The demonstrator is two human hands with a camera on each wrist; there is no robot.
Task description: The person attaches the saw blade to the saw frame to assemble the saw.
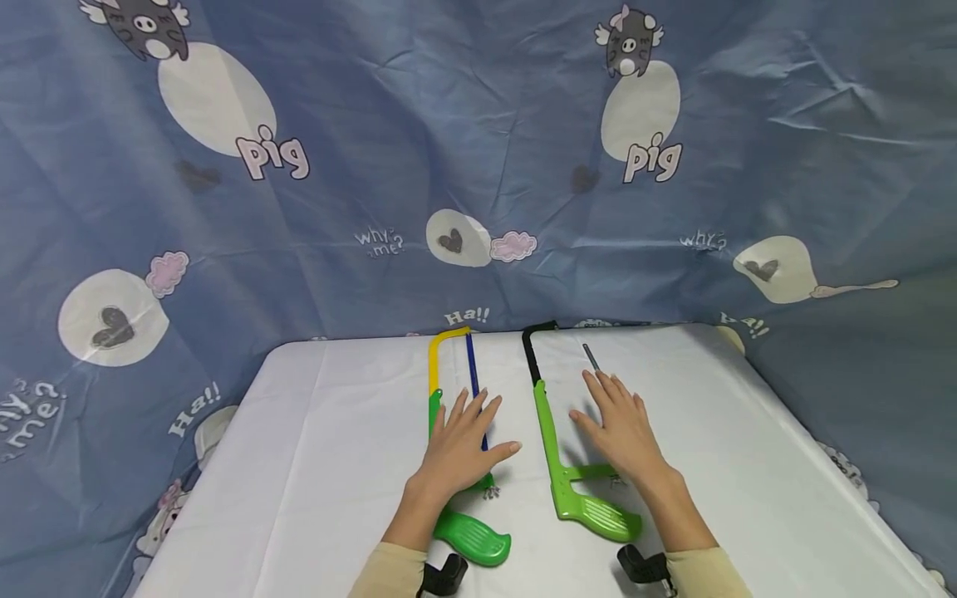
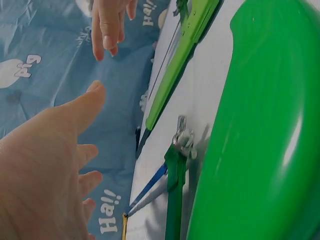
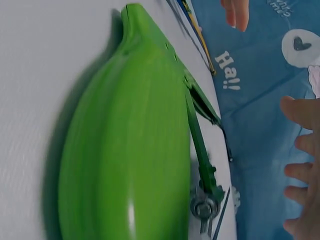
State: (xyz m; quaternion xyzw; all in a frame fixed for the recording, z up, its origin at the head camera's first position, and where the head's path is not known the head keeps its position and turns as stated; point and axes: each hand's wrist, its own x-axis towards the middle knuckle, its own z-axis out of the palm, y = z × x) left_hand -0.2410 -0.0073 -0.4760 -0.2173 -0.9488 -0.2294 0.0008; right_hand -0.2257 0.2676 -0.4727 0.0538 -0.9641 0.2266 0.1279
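Note:
Two hacksaws lie on the white table. The left hacksaw (image 1: 473, 538) has a green handle, a yellow front frame and a blue blade (image 1: 473, 365) running along its open side. My left hand (image 1: 458, 448) hovers over this saw with fingers spread, hiding part of frame and blade. To the right lies the second hacksaw (image 1: 549, 432), light green with a black front frame. A thin grey blade (image 1: 591, 357) lies apart from the black tip, partly hidden by my right hand (image 1: 624, 432). That hand is held above the table, fingers extended, holding nothing.
A metal wing nut (image 2: 184, 142) sits at the left saw's blade end, and another wing nut (image 3: 204, 207) at the right saw's. The white table (image 1: 336, 465) meets a blue patterned cloth (image 1: 321, 224) behind it. Black wrist straps show on both arms.

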